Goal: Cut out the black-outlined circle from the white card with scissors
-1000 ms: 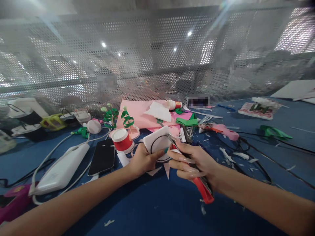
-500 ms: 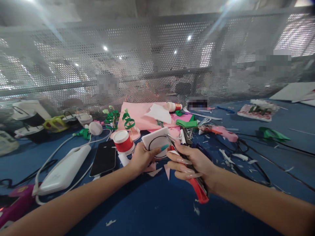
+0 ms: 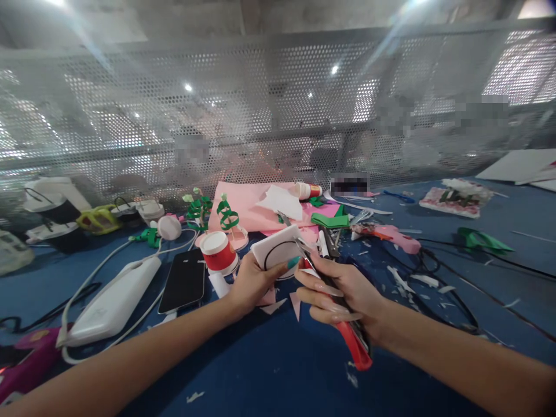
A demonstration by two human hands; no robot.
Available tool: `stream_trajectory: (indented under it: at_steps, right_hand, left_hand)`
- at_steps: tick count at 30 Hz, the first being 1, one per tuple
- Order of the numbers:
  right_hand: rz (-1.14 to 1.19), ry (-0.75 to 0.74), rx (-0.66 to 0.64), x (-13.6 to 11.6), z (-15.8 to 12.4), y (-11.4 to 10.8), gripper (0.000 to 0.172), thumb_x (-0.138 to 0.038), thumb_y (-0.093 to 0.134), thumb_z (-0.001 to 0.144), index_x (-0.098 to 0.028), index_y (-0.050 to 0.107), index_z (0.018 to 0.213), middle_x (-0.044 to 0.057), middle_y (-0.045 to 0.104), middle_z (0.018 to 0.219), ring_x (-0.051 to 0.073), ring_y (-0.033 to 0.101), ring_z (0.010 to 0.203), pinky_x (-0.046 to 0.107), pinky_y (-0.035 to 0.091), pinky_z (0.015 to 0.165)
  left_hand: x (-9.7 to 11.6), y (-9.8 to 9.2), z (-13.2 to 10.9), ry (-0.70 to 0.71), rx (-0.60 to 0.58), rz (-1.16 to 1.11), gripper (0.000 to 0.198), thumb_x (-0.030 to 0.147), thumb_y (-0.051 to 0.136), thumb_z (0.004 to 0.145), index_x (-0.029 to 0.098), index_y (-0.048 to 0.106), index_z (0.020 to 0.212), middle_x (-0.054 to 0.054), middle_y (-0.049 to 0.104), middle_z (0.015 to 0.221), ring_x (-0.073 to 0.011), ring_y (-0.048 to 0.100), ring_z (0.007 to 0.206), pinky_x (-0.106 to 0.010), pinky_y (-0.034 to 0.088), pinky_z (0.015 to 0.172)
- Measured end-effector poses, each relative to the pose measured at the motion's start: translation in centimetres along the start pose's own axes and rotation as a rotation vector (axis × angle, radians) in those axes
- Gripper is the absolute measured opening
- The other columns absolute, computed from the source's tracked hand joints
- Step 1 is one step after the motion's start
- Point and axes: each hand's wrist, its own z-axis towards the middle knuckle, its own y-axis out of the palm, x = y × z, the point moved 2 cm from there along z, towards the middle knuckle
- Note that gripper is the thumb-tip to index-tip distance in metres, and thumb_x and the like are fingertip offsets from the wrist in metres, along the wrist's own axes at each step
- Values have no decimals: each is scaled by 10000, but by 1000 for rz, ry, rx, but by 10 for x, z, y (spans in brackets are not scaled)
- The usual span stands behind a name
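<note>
My left hand [image 3: 254,281] pinches a white piece of card [image 3: 271,246] with a black curved line drawn on it, thumb on its face. In my right hand [image 3: 336,292] are scissors [image 3: 356,347] with red and black handles, the fingers wrapped round them. The blades meet the card's right edge; how far apart they are I cannot tell. Just left of the card stands a red and white paper cup [image 3: 218,253]. Pink paper scraps [image 3: 295,305] lie on the table below my hands.
A black phone [image 3: 183,281] and a white power bank [image 3: 112,301] with cables lie at left. Behind are pink paper [image 3: 237,202] and green spiral paper plants [image 3: 227,215]. A pink glue gun [image 3: 397,236] lies right, a purple tool [image 3: 32,362] at lower left. Perforated metal sheeting [image 3: 260,116] rises beyond.
The scissors' handles have shifted slightly down and right. The card has tilted a little in my left hand, and my left thumb has moved slightly to the right.
</note>
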Motion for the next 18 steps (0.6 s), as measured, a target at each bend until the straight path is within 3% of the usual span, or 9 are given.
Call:
stream_trajectory:
  at_steps: [4, 10, 18]
  right_hand:
    - [54, -16, -19, 1, 2, -1, 513, -431, 286, 929, -144, 484, 553, -48, 380, 403, 40, 313, 277, 103, 304, 268]
    - [102, 30, -49, 3, 4, -3, 453, -415, 367, 911, -138, 498, 578, -44, 401, 428, 37, 336, 293, 92, 295, 256]
    - [126, 25, -62, 7, 2, 0, 396, -404, 519, 845, -143, 487, 548, -60, 384, 426, 42, 366, 306, 98, 321, 258]
  left_hand:
    - [1, -1, -1, -39, 67, 116, 412, 266, 722, 626, 131, 640, 1006, -71, 718, 842, -147, 635, 635, -177, 465, 464]
    - [8, -2, -3, 54, 61, 176, 292, 250, 686, 665, 127, 679, 929, -80, 724, 861, -184, 656, 754, -232, 521, 651]
    - [5, -5, -1, 26, 62, 154, 295, 266, 699, 647, 141, 690, 915, -76, 727, 844, -193, 658, 735, -243, 522, 619]
